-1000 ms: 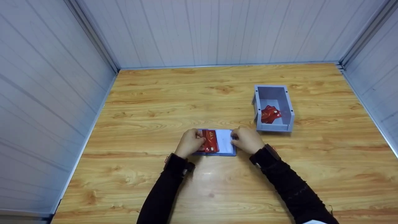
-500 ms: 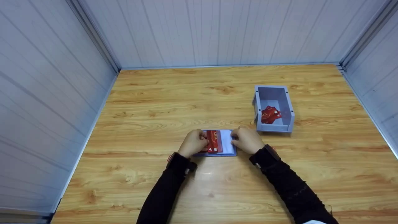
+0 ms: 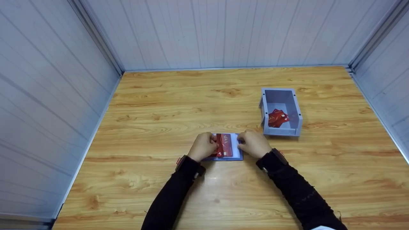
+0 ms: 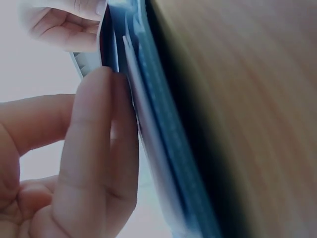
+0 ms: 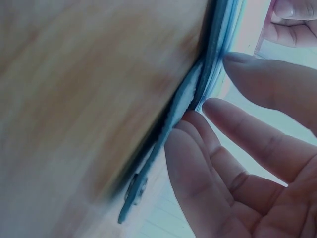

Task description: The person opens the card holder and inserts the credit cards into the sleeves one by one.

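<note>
A red card point(image 3: 227, 145) with gold "VIP" lettering lies partly under a translucent sleeve of a blue card holder point(image 3: 240, 157) on the table. My left hand point(image 3: 202, 147) pinches the card's left edge between thumb and fingers. In the left wrist view, the fingers point(image 4: 86, 148) of that hand come right up to the card's edge, close above the holder's layers. My right hand point(image 3: 254, 144) pinches the holder's right edge. Seen from the right wrist, a holder flap point(image 5: 130, 198) with a snap button bends down past my right fingertips point(image 5: 183, 144).
A grey open-front bin point(image 3: 281, 131) stands behind my right hand, with several red cards point(image 3: 278, 118) in it. The wood-grain table point(image 3: 179, 99) is enclosed by white panel walls point(image 3: 236, 35) at the back and both sides.
My left hand has moved right with the card, and more of the card now shows paler under the sleeve. My right hand has stayed at the holder's right edge.
</note>
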{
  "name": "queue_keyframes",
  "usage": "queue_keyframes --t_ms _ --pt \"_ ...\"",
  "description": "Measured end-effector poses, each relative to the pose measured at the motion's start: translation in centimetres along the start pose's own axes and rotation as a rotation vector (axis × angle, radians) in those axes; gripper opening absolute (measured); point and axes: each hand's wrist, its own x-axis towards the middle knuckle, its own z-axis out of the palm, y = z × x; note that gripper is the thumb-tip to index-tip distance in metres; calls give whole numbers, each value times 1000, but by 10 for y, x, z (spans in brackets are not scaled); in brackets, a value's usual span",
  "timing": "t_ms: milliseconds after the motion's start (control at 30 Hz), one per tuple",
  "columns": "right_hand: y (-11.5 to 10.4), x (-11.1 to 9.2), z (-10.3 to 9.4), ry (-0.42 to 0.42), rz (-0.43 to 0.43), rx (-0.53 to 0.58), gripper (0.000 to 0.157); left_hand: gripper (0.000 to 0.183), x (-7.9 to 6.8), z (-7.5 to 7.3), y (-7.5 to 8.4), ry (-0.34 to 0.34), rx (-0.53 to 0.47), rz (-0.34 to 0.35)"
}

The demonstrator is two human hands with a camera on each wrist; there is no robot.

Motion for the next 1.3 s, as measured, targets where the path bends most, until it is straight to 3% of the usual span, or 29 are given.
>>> queue_keyframes --t_ms 367,600,800,1067,1300 --pt "-2 0 -1 -9 16 -12 26 12 2 6 5 1 91 11" --pt "-3 -1 0 -1 4 -20 24 16 3 9 9 32 201 69" --pt "-3 -1 -1 -5 -1 -12 25 19 4 12 10 44 231 88" --pt "-2 0 -1 -10 -10 4 24 17 4 14 12 8 280 94" --pt "-1 0 0 -27 -8 33 24 13 2 14 12 -3 272 87"
